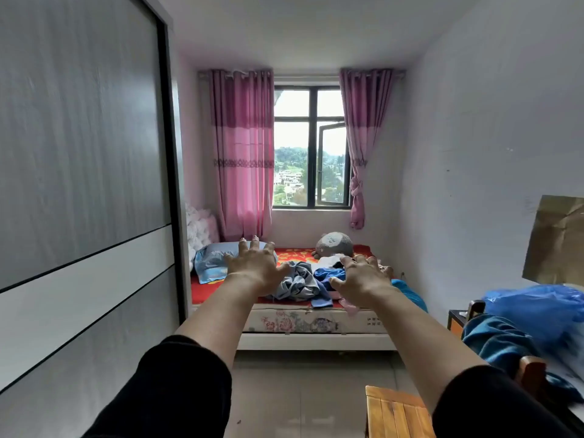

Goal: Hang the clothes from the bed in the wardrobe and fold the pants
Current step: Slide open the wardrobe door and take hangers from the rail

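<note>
A heap of clothes (303, 284), grey-blue, bright blue and pink pieces, lies on the near end of the bed (316, 322) with its red cover. The wardrobe (79, 184) with grey and white sliding doors, closed, fills the left side. Both my arms stretch forward in the air, well short of the bed. My left hand (256, 267) is spread with straight fingers, holding nothing. My right hand (363, 278) is spread the same way, empty, in front of the clothes heap.
A blue pillow (210, 263) and a grey plush toy (335, 245) lie on the bed. A wooden stool (395, 412) stands low at the right. Blue plastic and cloth (534, 314) pile on furniture at the right. Tiled floor (300, 390) lies between me and the bed.
</note>
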`<state>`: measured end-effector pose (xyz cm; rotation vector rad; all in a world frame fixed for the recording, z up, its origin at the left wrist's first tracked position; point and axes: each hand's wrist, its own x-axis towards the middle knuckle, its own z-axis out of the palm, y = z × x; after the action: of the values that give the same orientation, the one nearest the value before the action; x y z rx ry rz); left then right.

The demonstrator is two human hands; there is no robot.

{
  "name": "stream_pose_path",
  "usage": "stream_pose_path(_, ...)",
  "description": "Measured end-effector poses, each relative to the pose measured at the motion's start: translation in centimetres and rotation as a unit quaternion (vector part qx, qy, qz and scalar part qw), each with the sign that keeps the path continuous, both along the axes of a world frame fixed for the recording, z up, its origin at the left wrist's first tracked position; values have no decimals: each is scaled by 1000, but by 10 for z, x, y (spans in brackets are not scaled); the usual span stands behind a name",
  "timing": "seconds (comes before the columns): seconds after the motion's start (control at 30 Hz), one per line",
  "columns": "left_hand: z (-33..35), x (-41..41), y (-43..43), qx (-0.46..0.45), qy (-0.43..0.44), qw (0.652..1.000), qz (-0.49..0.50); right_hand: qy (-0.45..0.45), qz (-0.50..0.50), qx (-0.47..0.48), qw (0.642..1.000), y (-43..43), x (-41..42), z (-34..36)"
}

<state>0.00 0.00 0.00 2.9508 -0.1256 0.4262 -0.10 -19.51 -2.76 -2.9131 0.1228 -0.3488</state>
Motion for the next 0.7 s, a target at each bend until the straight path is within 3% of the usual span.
stream_pose_path(0.37, -21, 55, 12, 25, -33, 999, -11, -50, 6, -23, 998, 25, 48, -11)
stream_pose_path(0.7, -32, 190, -8, 7, -21, 1000, 1, -51, 19, -53, 997, 4, 184, -18)
